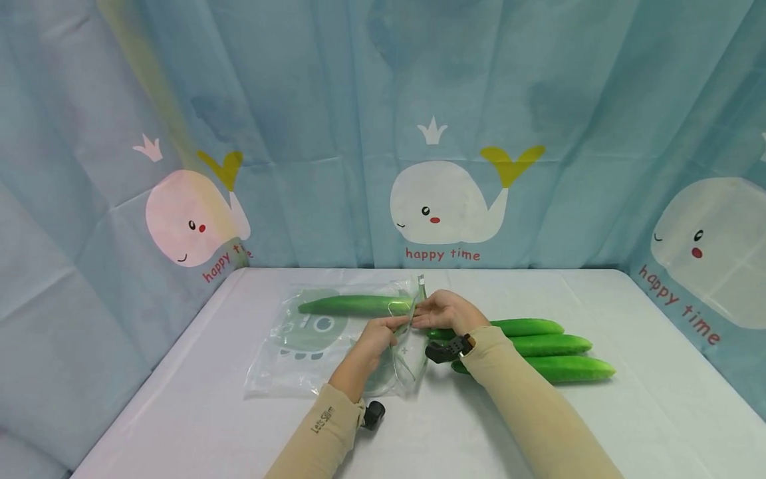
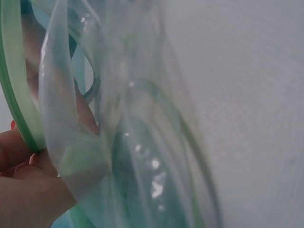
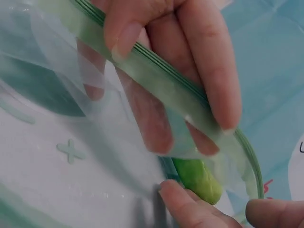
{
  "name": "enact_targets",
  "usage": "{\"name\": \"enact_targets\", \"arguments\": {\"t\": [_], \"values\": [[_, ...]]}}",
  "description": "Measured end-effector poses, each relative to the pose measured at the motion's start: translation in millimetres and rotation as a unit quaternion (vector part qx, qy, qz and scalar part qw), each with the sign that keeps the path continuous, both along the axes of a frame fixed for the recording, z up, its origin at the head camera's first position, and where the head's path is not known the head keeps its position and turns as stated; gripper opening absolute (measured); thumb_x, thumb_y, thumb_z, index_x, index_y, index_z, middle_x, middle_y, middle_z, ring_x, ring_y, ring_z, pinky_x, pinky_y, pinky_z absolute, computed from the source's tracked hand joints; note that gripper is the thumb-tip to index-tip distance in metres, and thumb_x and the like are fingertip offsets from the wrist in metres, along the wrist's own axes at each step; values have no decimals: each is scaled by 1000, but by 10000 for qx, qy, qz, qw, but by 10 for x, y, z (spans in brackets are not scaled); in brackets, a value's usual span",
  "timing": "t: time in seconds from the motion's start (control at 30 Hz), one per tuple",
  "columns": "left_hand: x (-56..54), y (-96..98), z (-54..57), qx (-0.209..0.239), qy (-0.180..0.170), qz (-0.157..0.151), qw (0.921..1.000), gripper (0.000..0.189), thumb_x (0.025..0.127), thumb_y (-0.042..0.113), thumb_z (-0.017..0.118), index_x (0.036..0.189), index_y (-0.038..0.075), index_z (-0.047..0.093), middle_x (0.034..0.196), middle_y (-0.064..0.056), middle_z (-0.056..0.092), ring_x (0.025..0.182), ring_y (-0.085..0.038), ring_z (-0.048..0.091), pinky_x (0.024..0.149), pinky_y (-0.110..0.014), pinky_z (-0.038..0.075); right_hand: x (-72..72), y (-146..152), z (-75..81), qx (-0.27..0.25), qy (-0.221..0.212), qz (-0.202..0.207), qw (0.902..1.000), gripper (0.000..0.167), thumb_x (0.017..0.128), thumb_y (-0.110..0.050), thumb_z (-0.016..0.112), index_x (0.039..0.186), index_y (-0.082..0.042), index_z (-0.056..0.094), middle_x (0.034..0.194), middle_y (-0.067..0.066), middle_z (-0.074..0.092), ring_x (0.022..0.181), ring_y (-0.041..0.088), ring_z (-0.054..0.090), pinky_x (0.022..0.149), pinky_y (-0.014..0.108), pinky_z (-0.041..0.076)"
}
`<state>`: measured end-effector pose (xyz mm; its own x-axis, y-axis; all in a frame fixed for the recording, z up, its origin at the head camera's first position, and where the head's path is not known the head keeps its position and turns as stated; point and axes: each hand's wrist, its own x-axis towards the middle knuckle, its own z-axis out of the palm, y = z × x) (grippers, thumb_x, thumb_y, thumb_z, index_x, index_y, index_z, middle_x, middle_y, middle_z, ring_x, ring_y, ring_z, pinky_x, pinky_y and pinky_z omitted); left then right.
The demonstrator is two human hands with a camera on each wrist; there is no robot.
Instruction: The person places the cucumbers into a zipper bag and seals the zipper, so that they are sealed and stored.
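A clear zip bag with a green cartoon print lies on the table, one cucumber inside it. At the bag's right-hand opening, my right hand grips the green zip edge; some of its fingers show through the plastic in the right wrist view. My left hand holds the same opening from the nearer left side. In the left wrist view its fingers are at the green strip, partly behind plastic. The cucumber's pale end shows near the left fingers in the right wrist view.
Three more cucumbers lie side by side on the white table, right of the bag and partly behind my right forearm. A blue curtain with printed whales stands around the back and sides.
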<state>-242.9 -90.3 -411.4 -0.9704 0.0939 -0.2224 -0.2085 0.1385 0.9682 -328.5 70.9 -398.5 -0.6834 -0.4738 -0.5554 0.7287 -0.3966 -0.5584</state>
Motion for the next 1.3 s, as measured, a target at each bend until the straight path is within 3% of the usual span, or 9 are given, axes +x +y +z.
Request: {"name": "enact_targets", "arguments": {"t": [0.23, 0.37, 0.47, 0.67, 0.8, 0.9, 1.03, 1.13, 1.3], "values": [[1, 30, -2, 29, 44, 107, 9999, 63, 77, -21, 42, 136, -1, 55, 147, -23, 41, 140, -40, 27, 113, -54, 22, 3, -5, 20, 131, 91, 58, 9999, 53, 103, 0, 20, 150, 10, -3, 157, 31, 2, 144, 45, 2, 117, 47, 11], [14, 31, -31, -48, 138, 170, 9997, 64, 76, -21, 41, 136, -3, 53, 146, -24, 42, 139, -41, 29, 113, -53, 24, 23, 122, 82, 257, 75, -109, 9996, 52, 105, -1, 23, 152, 9, 2, 157, 30, 7, 144, 43, 8, 116, 46, 14], [28, 21, -42, -106, 179, 207, 9996, 62, 79, -20, 42, 138, -4, 51, 146, -25, 41, 138, -42, 29, 112, -54, 26, 53, 304, 170, 617, 392, 39, 9973, 51, 106, -5, 23, 151, 9, 5, 156, 30, 11, 143, 44, 14, 115, 47, 17], [70, -37, -43, -397, 58, 235, 9989, 52, 89, -14, 46, 140, -1, 50, 148, -25, 38, 131, -44, 40, 100, -53, 42, 148, 735, 386, 1288, 1130, 474, 9841, 53, 107, -10, 21, 152, 8, 1, 156, 31, 10, 142, 43, 18, 115, 47, 20], [95, -83, -48, -830, 103, 248, 9962, 47, 90, -12, 48, 135, 0, 56, 144, -25, 44, 115, -37, 54, 82, -39, 51, 234, 1030, 476, 1738, 1737, 666, 9670, 53, 107, -10, 22, 151, 9, 1, 155, 33, 9, 142, 45, 17, 115, 48, 21], [116, -112, -41, -1031, 107, 300, 9942, 41, 91, -10, 50, 130, -1, 60, 139, -25, 48, 111, -32, 56, 72, -33, 51, 291, 1268, 486, 1946, 2287, 807, 9504, 55, 107, -12, 24, 151, 9, -2, 154, 34, 7, 142, 46, 15, 115, 49, 20], [122, -138, -56, -1007, 42, 329, 9944, 38, 92, -8, 52, 128, -4, 61, 138, -26, 50, 117, -35, 53, 76, -34, 54, 345, 1621, 454, 2268, 2998, 1043, 9208, 60, 108, -18, 28, 150, 9, -5, 153, 35, 8, 141, 47, 16, 114, 52, 22], [105, -149, -71, -899, -95, 379, 9952, 38, 91, -7, 56, 128, -3, 61, 137, -25, 50, 118, -36, 53, 81, -34, 55, 372, 1891, 419, 2732, 3518, 1198, 8873, 63, 108, -23, 33, 151, 10, 0, 152, 35, 14, 139, 48, 21, 111, 55, 28], [101, -152, -53, -611, -441, 418, 9963, 39, 91, -5, 59, 130, -1, 60, 140, -24, 48, 120, -36, 52, 89, -36, 52, 410, 2319, 352, 3751, 4224, 1463, 8121, 63, 106, -28, 43, 150, 9, 18, 147, 37, 28, 133, 52, 31, 100, 57, 41]]}}
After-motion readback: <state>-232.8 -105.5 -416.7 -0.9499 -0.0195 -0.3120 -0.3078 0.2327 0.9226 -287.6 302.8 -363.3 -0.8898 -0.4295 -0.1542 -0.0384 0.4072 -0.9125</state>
